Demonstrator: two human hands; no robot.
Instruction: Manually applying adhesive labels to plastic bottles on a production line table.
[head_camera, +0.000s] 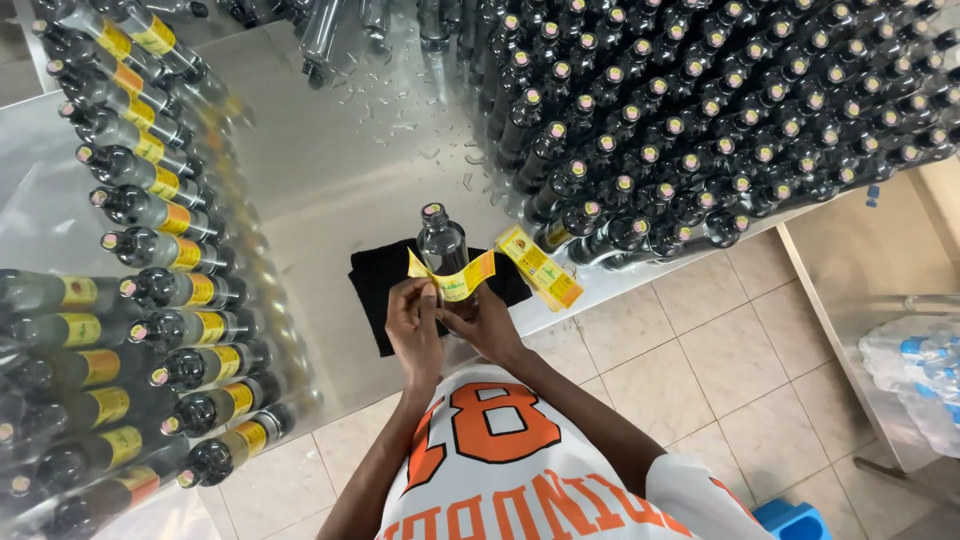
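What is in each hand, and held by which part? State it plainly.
Both the left hand and the right hand pinch the yellow label along its lower edge, against the dark bottle.

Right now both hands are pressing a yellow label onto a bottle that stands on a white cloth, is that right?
Not quite: the cloth is black, not white. The head view shows both hands, left and right, at the yellow label on the bottle.
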